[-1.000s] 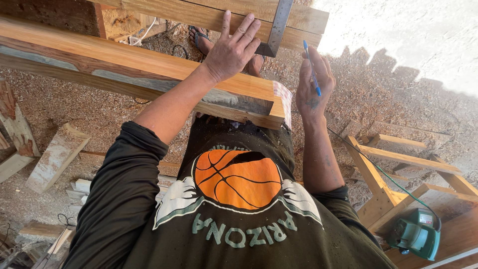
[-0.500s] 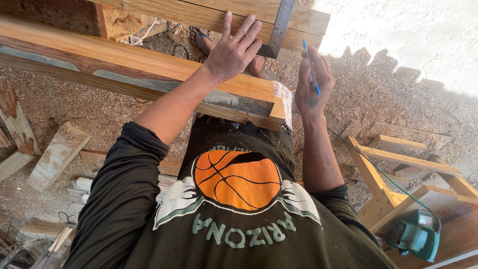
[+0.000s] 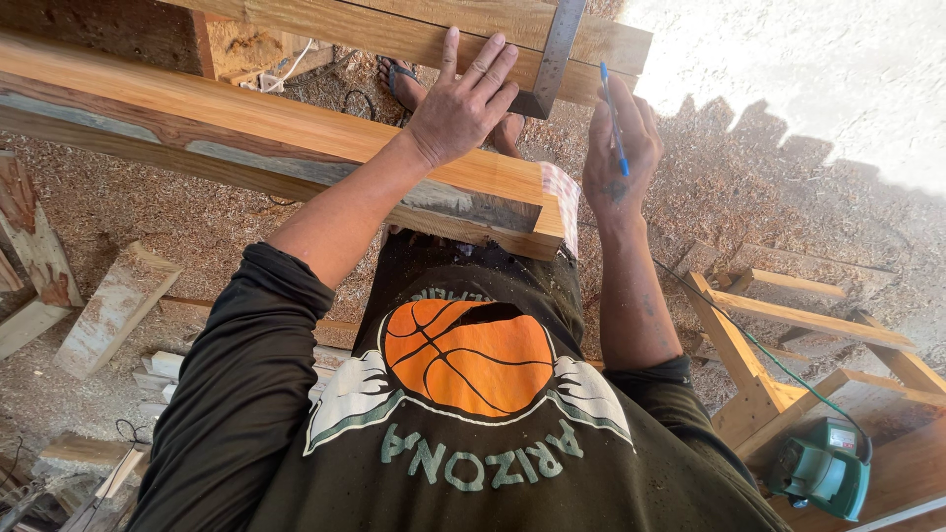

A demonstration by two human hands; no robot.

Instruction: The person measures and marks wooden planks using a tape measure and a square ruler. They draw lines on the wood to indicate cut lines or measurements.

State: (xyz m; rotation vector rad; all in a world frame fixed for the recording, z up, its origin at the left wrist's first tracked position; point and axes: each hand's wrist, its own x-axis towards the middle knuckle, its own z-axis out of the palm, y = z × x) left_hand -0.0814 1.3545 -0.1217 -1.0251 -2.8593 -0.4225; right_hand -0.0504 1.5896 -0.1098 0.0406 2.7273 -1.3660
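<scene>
The left hand (image 3: pixel 463 103) lies flat with fingers spread, gripping nothing, its fingertips pressing on the far plank (image 3: pixel 414 30) right beside the metal square (image 3: pixel 554 59). Whether a finger actually touches the steel blade I cannot tell from here. The right hand (image 3: pixel 619 153) is closed around a blue pen (image 3: pixel 613 118), held upright with its tip up near the square's lower end, just to the right of the blade.

Taking the metal square as the marker: it lies across the far plank, its blade running from the plank's upper edge down past its near edge. Nearer the person than the square, and a little to its left, a thick timber beam (image 3: pixel 296 148) runs across, its cut end (image 3: pixel 564 202) sitting below the square, between the two forearms. Between beam and far plank, left of the square, a foot in a sandal (image 3: pixel 404 84) shows on the ground.

Sawdust and shavings (image 3: pixel 788 177) cover the ground to the right of the square. Well below and to the right of it stands a wooden frame (image 3: pixel 778 315), with a green power tool (image 3: pixel 823 478) lying beside it. Far to the left of the square, offcuts of board (image 3: pixel 113 310) lie in the sawdust.
</scene>
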